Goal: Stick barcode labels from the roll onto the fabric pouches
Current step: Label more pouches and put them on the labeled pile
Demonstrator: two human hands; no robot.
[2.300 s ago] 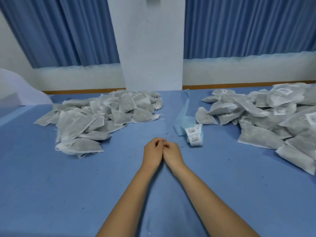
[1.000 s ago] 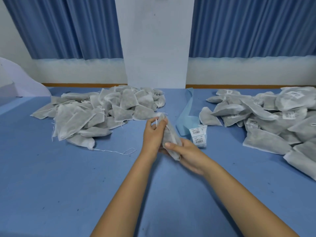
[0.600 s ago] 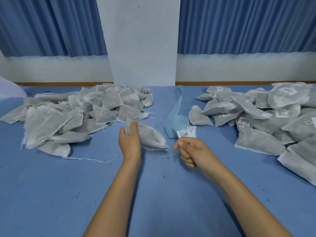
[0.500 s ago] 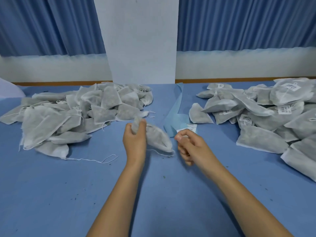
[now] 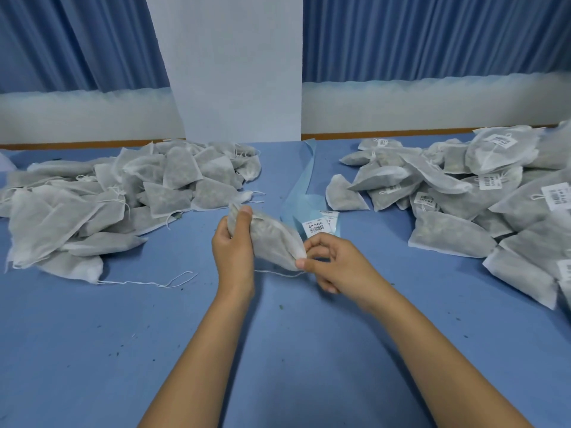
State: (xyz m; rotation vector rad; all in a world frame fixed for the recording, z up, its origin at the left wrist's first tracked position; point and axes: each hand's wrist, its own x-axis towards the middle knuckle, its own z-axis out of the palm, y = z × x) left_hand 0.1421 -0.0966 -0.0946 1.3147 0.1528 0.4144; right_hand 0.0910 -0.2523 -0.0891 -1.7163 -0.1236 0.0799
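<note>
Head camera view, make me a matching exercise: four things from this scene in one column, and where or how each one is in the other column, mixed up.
Things
1. held pouch
2. label roll
3. left pile
4. right pile

States
A. barcode labels showing on many pouches
B. lying on the blue table between the two piles
C. gripped by the left hand and pinched by the right hand
D. no labels showing

Pairs: 1-C, 2-B, 3-D, 4-A
</note>
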